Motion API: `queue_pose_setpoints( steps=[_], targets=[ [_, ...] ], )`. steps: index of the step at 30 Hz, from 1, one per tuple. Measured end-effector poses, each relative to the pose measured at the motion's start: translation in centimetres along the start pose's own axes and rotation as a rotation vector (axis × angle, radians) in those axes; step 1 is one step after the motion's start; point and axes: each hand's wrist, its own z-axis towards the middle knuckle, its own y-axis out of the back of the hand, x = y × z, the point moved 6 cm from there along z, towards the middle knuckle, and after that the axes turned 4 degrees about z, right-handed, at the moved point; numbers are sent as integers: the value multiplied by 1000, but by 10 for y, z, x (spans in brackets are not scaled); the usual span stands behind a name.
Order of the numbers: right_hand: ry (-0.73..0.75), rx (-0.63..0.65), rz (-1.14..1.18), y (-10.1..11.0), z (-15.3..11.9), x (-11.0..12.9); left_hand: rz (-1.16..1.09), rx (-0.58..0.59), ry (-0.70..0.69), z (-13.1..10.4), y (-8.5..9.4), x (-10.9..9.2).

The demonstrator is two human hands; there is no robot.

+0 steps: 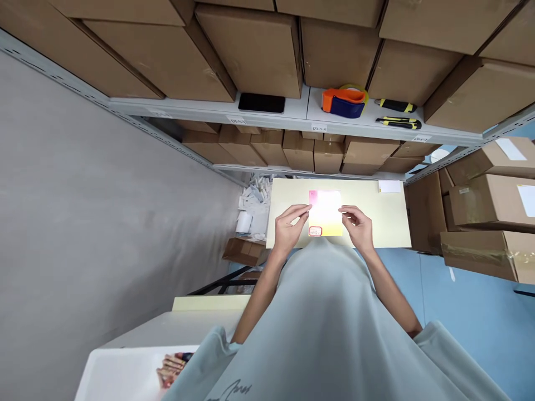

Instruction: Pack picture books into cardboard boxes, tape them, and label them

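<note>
A flat, roughly square printed card (326, 214) is in front of me over the cream tabletop (384, 223). Its left side is pink, its bottom yellow, and bright glare washes out the middle. A small red-bordered label (315, 231) sits at its lower left corner. My left hand (288, 224) pinches the left edge of the card between thumb and fingers. On the opposite edge, my right hand (358, 224) does the same. I cannot tell whether the card touches the tabletop or is slightly raised.
A small white stack of labels (389, 186) lies at the table's back right. On the shelf (292, 106) behind are a black phone (261, 103), an orange-blue tape dispenser (345, 103) and two utility knives (398, 122). Cardboard boxes (480, 250) stand at right; crumpled white paper (256, 197) at left.
</note>
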Motion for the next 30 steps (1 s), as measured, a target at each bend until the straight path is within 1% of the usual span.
queue_pose_setpoints(
  steps=[5, 7, 9, 11, 14, 17, 19, 20, 22, 24, 26, 28, 30],
  targets=[
    [15, -22, -35, -8, -5, 6, -9, 36, -38, 1, 17, 1],
    [19, -34, -31, -12, -6, 8, -17, 28, -43, 2, 21, 2],
    [-8, -55, -8, -17, -7, 9, -32, 18, -19, 3, 24, 7],
    [-58, -81, 22, -21, -8, 7, -74, 34, 47, 2, 24, 13],
    [-123, -120, 50, -25, -10, 4, -173, 58, 193, 0, 23, 25],
    [-148, -141, 43, -27, -11, 4, -255, 87, 336, -2, 21, 35],
    [-151, -127, 6, -27, -10, 5, -305, 130, 397, -2, 18, 37],
    [-153, -112, -11, -27, -9, 5, -329, 142, 407, -1, 17, 36],
    [-156, -63, -26, -28, -7, 5, -360, 139, 384, 3, 16, 33],
    [-162, 1, -24, -29, -5, 4, -346, 124, 346, 7, 16, 31],
    [-183, 39, -19, -29, -2, 1, -320, 141, 330, 10, 14, 31],
    [-217, 19, 2, -28, 0, -3, -312, 173, 346, 11, 10, 34],
    [-246, -6, 31, -28, 2, -5, -313, 183, 391, 11, 8, 38]
  ],
)
